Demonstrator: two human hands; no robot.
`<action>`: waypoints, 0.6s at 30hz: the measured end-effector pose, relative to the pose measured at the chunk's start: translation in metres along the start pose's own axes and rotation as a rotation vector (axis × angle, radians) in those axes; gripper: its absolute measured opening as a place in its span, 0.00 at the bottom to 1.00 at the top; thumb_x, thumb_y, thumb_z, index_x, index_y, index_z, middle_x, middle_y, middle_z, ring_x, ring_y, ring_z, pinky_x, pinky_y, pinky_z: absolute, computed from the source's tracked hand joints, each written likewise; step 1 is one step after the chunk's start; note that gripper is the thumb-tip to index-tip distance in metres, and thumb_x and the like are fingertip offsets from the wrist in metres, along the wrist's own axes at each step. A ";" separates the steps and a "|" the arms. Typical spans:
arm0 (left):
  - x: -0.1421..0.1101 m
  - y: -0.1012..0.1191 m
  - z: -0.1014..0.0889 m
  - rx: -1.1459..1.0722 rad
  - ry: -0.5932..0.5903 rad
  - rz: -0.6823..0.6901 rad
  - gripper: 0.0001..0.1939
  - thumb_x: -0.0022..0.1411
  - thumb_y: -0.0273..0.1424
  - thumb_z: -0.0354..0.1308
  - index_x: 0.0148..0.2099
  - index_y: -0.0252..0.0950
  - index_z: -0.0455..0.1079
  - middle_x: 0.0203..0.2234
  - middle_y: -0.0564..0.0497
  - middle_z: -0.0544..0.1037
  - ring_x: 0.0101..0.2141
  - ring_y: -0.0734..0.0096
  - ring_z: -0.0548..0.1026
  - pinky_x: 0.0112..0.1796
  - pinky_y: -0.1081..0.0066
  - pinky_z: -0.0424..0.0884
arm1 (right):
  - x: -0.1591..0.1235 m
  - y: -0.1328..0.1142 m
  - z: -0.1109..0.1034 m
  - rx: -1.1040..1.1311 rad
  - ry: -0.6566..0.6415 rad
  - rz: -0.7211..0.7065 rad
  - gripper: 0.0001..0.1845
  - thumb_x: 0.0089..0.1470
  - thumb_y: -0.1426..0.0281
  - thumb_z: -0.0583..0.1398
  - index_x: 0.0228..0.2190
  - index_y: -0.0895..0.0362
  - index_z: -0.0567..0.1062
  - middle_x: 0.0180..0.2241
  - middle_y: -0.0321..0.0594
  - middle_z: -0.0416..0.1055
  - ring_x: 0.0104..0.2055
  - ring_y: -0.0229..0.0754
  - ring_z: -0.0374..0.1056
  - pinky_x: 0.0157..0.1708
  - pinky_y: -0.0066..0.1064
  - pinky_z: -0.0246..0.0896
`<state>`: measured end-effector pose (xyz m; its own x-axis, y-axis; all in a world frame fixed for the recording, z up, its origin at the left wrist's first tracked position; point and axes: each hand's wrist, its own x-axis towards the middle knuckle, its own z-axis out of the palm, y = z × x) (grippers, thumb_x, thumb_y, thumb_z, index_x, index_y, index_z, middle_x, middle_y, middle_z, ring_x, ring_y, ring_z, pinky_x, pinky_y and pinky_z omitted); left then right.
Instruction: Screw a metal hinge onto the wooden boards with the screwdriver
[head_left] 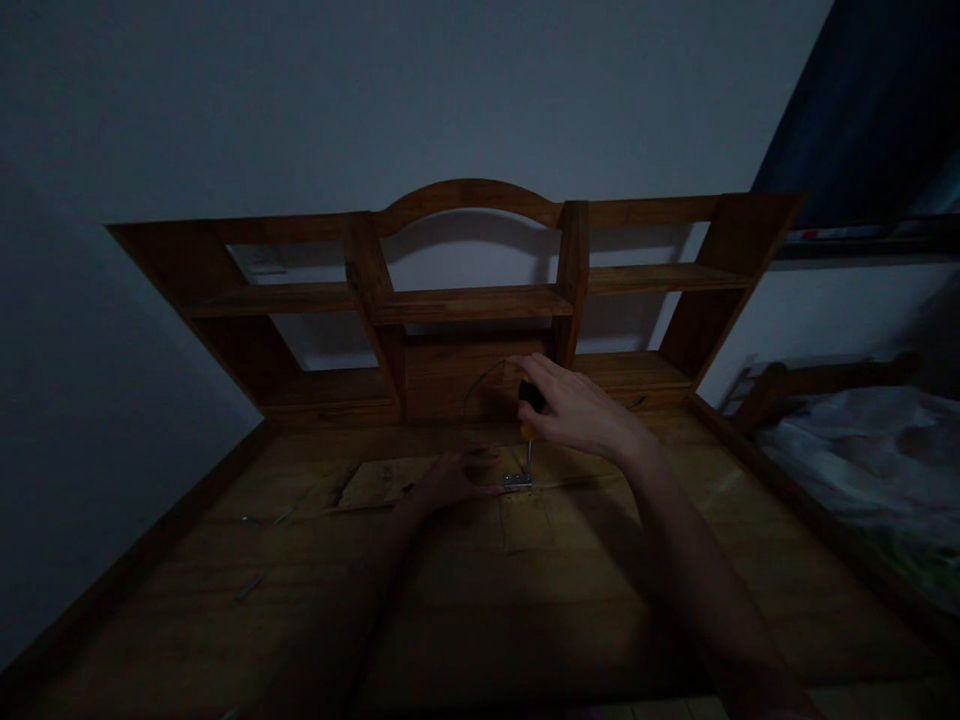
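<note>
Head view: a screwdriver stands on a small metal plate

The plate [517, 481] lies flat near the middle of a wooden desktop [457, 625], its long axis running left to right. The screwdriver [528, 431], with a black and yellow handle, stands nearly upright, shaft down, its tip at the plate's right end; the dim light hides whether the tip sits in a screw.

The right hand [562, 405] comes in from the right and wraps the handle from above, fingers and thumb closed around it. The plate is straight below these fingers, a shaft's length away.

The left hand [454, 477] reaches in low from the left and is the nearer of the two. Its fingers and thumb are parted, with nothing visible between them. The plate lies just right of these fingertips; whether they touch it, I cannot tell.

Left of that hand is a pale flat piece [379, 482]; farther left, a few thin metal bits [251, 586] are scattered. Behind stands a wooden shelf [472, 303] with an arched top, against a pale wall [450, 90].
</note>
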<state>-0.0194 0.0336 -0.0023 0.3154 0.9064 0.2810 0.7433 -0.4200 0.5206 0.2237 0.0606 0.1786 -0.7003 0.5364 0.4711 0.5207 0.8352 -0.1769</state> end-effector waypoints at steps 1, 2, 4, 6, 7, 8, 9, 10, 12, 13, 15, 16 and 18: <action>0.000 0.000 0.000 -0.001 0.004 -0.003 0.27 0.54 0.48 0.66 0.54 0.46 0.74 0.55 0.50 0.73 0.53 0.58 0.72 0.56 0.58 0.68 | 0.000 0.000 0.000 0.015 -0.001 -0.015 0.25 0.60 0.68 0.53 0.58 0.55 0.60 0.57 0.47 0.64 0.55 0.49 0.65 0.52 0.40 0.60; 0.000 0.000 0.000 -0.002 0.005 -0.004 0.27 0.54 0.48 0.66 0.54 0.46 0.74 0.55 0.49 0.73 0.53 0.58 0.73 0.56 0.58 0.68 | 0.000 0.000 0.001 0.021 -0.003 -0.022 0.24 0.61 0.67 0.52 0.58 0.54 0.61 0.57 0.46 0.65 0.55 0.48 0.65 0.52 0.40 0.60; 0.000 0.000 0.000 0.006 0.007 -0.006 0.27 0.53 0.49 0.67 0.54 0.46 0.74 0.55 0.49 0.73 0.53 0.57 0.73 0.55 0.58 0.68 | 0.001 -0.001 0.002 0.000 0.006 0.001 0.21 0.63 0.64 0.51 0.56 0.54 0.64 0.54 0.46 0.68 0.53 0.49 0.66 0.51 0.41 0.61; 0.000 -0.001 0.000 0.016 0.003 -0.009 0.28 0.53 0.49 0.67 0.54 0.46 0.74 0.56 0.48 0.72 0.53 0.56 0.72 0.55 0.58 0.68 | 0.001 -0.001 0.002 -0.022 0.013 0.038 0.21 0.63 0.62 0.52 0.55 0.54 0.65 0.51 0.46 0.70 0.52 0.50 0.67 0.50 0.42 0.61; -0.001 -0.002 0.000 0.018 0.004 -0.010 0.28 0.53 0.49 0.66 0.54 0.46 0.74 0.56 0.48 0.72 0.53 0.56 0.73 0.55 0.58 0.68 | 0.001 -0.002 0.001 -0.019 0.008 0.041 0.22 0.62 0.63 0.53 0.56 0.54 0.64 0.52 0.47 0.69 0.52 0.50 0.67 0.50 0.42 0.61; -0.001 -0.002 0.000 0.017 0.006 -0.008 0.27 0.53 0.49 0.66 0.54 0.47 0.74 0.56 0.49 0.72 0.53 0.57 0.73 0.55 0.58 0.68 | 0.001 -0.002 0.001 -0.005 0.000 0.029 0.24 0.60 0.65 0.54 0.57 0.54 0.62 0.53 0.46 0.68 0.53 0.50 0.67 0.51 0.41 0.61; -0.001 -0.002 0.000 0.012 0.005 -0.005 0.27 0.53 0.49 0.66 0.54 0.47 0.74 0.56 0.49 0.71 0.53 0.57 0.73 0.56 0.58 0.68 | 0.001 -0.002 0.001 0.013 -0.010 0.008 0.26 0.59 0.67 0.55 0.58 0.54 0.61 0.54 0.46 0.67 0.53 0.49 0.66 0.51 0.40 0.60; 0.000 -0.002 0.000 0.005 0.002 0.000 0.27 0.53 0.49 0.66 0.54 0.48 0.74 0.57 0.50 0.71 0.53 0.58 0.72 0.56 0.59 0.67 | 0.001 -0.002 0.001 0.030 -0.019 -0.014 0.27 0.58 0.69 0.55 0.59 0.53 0.60 0.55 0.45 0.67 0.54 0.48 0.66 0.52 0.39 0.60; 0.000 -0.002 0.000 -0.008 -0.006 0.004 0.27 0.54 0.49 0.66 0.55 0.48 0.73 0.57 0.50 0.71 0.54 0.58 0.72 0.56 0.59 0.67 | 0.001 -0.001 0.002 0.033 -0.018 -0.029 0.24 0.60 0.68 0.54 0.58 0.53 0.61 0.54 0.45 0.67 0.53 0.48 0.66 0.51 0.39 0.61; 0.000 -0.002 0.000 -0.011 -0.009 0.002 0.27 0.54 0.49 0.66 0.55 0.48 0.73 0.57 0.50 0.71 0.54 0.58 0.72 0.56 0.59 0.67 | 0.001 -0.001 0.002 0.017 -0.010 -0.013 0.22 0.61 0.66 0.53 0.56 0.54 0.62 0.52 0.45 0.69 0.52 0.48 0.67 0.49 0.39 0.61; 0.000 -0.002 -0.001 -0.010 -0.010 -0.011 0.27 0.53 0.49 0.66 0.54 0.48 0.74 0.57 0.50 0.71 0.53 0.58 0.72 0.56 0.58 0.67 | 0.000 0.000 0.001 -0.025 0.002 0.040 0.20 0.62 0.61 0.53 0.53 0.54 0.65 0.48 0.45 0.72 0.49 0.50 0.69 0.47 0.40 0.62; 0.000 -0.001 -0.001 -0.008 -0.008 -0.016 0.27 0.53 0.49 0.67 0.54 0.47 0.74 0.57 0.49 0.71 0.53 0.57 0.72 0.56 0.57 0.67 | 0.000 0.000 0.001 -0.038 0.002 0.057 0.19 0.62 0.60 0.53 0.52 0.54 0.66 0.46 0.45 0.72 0.48 0.50 0.69 0.46 0.40 0.62; 0.000 -0.001 -0.001 -0.006 -0.009 -0.014 0.28 0.52 0.49 0.67 0.54 0.47 0.74 0.57 0.49 0.71 0.54 0.57 0.72 0.56 0.57 0.67 | 0.000 0.000 -0.001 -0.037 -0.007 0.047 0.19 0.61 0.62 0.54 0.52 0.54 0.65 0.47 0.45 0.72 0.47 0.49 0.69 0.45 0.39 0.61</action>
<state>-0.0212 0.0342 -0.0018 0.3104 0.9125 0.2666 0.7440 -0.4078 0.5293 0.2247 0.0608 0.1796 -0.6781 0.5758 0.4568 0.5705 0.8042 -0.1669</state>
